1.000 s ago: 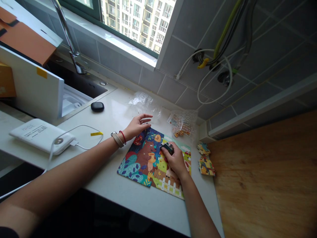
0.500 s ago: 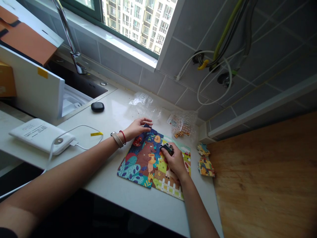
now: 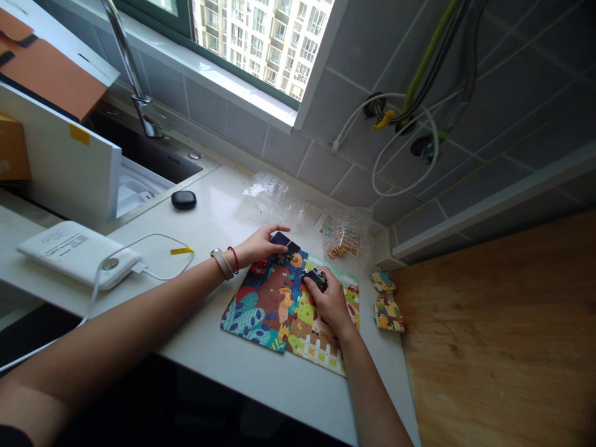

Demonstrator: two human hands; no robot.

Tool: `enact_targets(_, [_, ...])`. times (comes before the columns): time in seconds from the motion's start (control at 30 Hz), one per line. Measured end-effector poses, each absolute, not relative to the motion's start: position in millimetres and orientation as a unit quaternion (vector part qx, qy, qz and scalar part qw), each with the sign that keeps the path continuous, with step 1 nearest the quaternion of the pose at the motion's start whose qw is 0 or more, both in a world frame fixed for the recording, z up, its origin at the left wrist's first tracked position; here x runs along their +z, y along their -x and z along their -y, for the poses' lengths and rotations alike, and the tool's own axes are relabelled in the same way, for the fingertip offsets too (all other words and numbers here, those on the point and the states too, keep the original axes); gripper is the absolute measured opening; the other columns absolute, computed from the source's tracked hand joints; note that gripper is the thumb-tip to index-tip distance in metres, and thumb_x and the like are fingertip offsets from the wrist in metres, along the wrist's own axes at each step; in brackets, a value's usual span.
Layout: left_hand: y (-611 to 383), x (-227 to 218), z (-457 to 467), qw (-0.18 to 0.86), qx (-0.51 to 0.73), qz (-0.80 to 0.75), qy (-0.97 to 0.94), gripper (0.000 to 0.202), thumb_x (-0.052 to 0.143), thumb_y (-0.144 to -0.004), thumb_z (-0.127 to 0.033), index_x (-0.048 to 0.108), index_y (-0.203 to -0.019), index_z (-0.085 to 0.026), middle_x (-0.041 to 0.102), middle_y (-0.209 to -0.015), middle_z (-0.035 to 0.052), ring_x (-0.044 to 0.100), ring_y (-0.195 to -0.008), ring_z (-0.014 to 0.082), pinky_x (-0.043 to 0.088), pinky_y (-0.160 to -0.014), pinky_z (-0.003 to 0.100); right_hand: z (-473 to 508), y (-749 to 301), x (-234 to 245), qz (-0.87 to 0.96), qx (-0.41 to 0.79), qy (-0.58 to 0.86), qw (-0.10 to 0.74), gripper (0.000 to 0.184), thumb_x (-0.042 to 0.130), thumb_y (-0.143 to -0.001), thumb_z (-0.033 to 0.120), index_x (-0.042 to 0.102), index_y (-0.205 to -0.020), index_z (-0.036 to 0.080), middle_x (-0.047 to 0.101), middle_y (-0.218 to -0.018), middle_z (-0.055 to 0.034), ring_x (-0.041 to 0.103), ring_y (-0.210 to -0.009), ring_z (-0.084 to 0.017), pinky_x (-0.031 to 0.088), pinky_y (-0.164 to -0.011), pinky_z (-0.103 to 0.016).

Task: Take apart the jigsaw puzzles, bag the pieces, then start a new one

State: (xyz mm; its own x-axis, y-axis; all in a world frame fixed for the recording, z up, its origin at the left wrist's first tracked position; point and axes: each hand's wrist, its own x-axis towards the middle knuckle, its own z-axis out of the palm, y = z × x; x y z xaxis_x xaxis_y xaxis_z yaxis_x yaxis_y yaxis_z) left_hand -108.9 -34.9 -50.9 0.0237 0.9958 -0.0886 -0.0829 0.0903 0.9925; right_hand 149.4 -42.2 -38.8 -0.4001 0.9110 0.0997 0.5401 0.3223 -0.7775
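Note:
A jigsaw puzzle with a brown bear on dark blue (image 3: 272, 288) lies on the counter, its right edge against a second, farm-scene puzzle (image 3: 321, 354) with a white fence. At the bear puzzle's top edge, my left hand (image 3: 261, 244) is closed on a dark puzzle piece (image 3: 280, 238), thumb on its face. My right hand (image 3: 331, 302) rests over the farm scene and pinches a small stack of dark puzzle pieces (image 3: 315, 280). The hand and forearm hide part of the farm scene.
Clear plastic wrap (image 3: 270, 192) and a bag with more pieces (image 3: 347, 230) lie along the wall. Loose piece stacks (image 3: 388, 313) sit at the counter's right edge. A white power bank (image 3: 77, 254) with its cable, a black case (image 3: 184, 199) and the sink (image 3: 162, 162) are leftward.
My left hand has shifted slightly right, and the dark piece in it now shows more of its face at the top edge. My right hand stays nearly still with its stack.

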Motion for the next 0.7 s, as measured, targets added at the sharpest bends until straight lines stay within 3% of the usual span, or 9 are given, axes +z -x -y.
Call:
enact_targets(0.2, [106, -45, 35, 0.468, 0.501, -0.526, -0.503, 0.047, 0.077, -0.073, -0.024, 0.071, -0.119, -0.016, 0.078, -0.095, 0.0057, 0.073, -0.084, 0.0213, 0.059, -0.079, 0.036, 40, -150, -46, 0.705, 0.392, 0.479, 0.347, 0.039, 0.074, -0.087, 0.050, 0.065, -0.111, 0.021, 0.075, -0.097, -0.0054, 0.070, -0.086, -0.024, 0.054, -0.078, -0.034])
enact_targets(0.43, [92, -30, 48, 0.525, 0.487, -0.455, -0.530, 0.049, 0.075, -0.080, -0.028, 0.066, -0.127, -0.016, 0.078, -0.095, 0.0067, 0.073, -0.081, 0.0196, 0.059, -0.075, 0.033, 47, -142, -45, 0.640, 0.509, 0.431, 0.382, 0.063, 0.078, -0.086, 0.049, 0.058, -0.140, 0.024, 0.075, -0.124, -0.0096, 0.072, -0.110, -0.029, 0.062, -0.089, -0.041])
enact_targets(0.57, [79, -29, 58, 0.542, 0.464, -0.414, -0.565, 0.045, 0.072, -0.085, -0.030, 0.065, -0.128, -0.018, 0.076, -0.097, 0.0050, 0.072, -0.079, 0.0176, 0.059, -0.071, 0.031, 47, -139, -48, 0.665, 0.485, 0.411, 0.391, 0.057, 0.078, -0.088, 0.044, 0.061, -0.138, 0.024, 0.067, -0.140, -0.0106, 0.063, -0.131, -0.031, 0.049, -0.114, -0.049])
enact_targets(0.7, [72, -30, 62, 0.529, 0.463, -0.394, -0.592, 0.037, 0.070, -0.089, -0.029, 0.066, -0.124, -0.019, 0.076, -0.102, 0.0054, 0.072, -0.089, 0.0187, 0.060, -0.079, 0.033, 47, -139, -52, 0.686, 0.479, 0.391, 0.382, 0.047, 0.075, -0.091, 0.042, 0.064, -0.134, 0.026, 0.067, -0.139, -0.0100, 0.061, -0.132, -0.030, 0.044, -0.118, -0.051])
